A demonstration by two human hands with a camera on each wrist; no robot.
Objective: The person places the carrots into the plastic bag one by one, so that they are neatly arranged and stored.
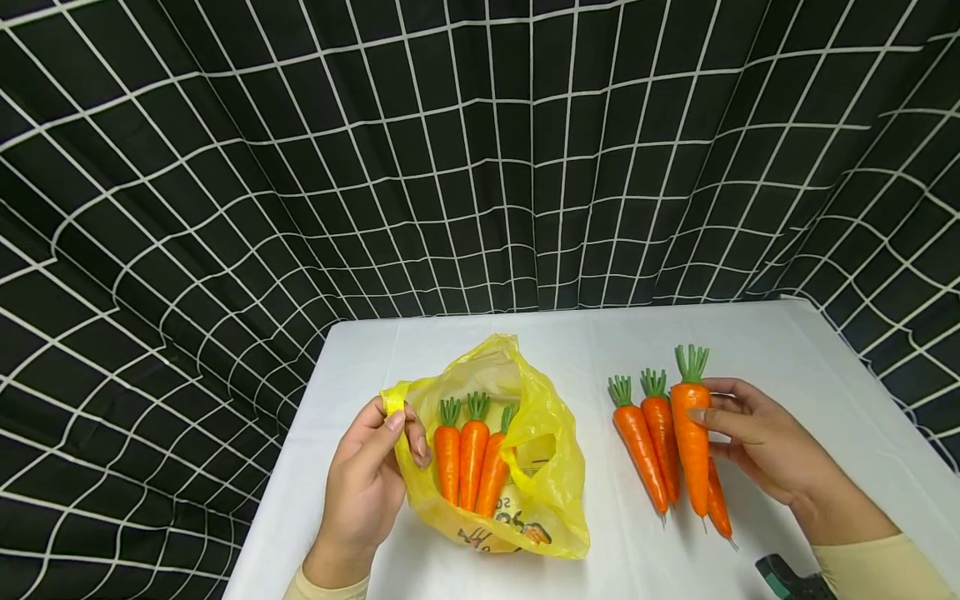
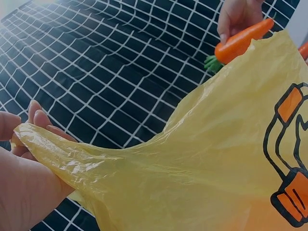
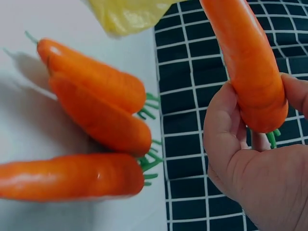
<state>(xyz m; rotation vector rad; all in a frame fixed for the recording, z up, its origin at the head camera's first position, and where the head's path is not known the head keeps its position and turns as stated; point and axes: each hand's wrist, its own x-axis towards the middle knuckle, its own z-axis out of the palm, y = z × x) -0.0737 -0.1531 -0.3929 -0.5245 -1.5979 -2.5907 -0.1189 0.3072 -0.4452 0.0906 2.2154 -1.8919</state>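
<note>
My left hand (image 1: 366,487) pinches the rim of a yellow plastic bag (image 1: 555,492) at its left side. The bag's mouth gapes, and three orange carrots (image 1: 472,458) with green stem ends show inside it. Raised over the table on the right, a carrot (image 1: 690,446) is held between the thumb and fingers of my right hand (image 1: 761,437), stem end up. Three more carrots lie beneath and beside it: two carrots (image 1: 642,454) to its left, and another carrot (image 1: 718,500) partly hidden behind it. In the right wrist view, those loose carrots (image 3: 96,178) lie apart from the held one.
A white-covered table (image 1: 622,342) carries everything. Black curtains (image 1: 450,167) with a white grid stand behind it and along both sides. A dark object with a green part (image 1: 787,579) sits at the lower right, by the right sleeve (image 1: 877,567).
</note>
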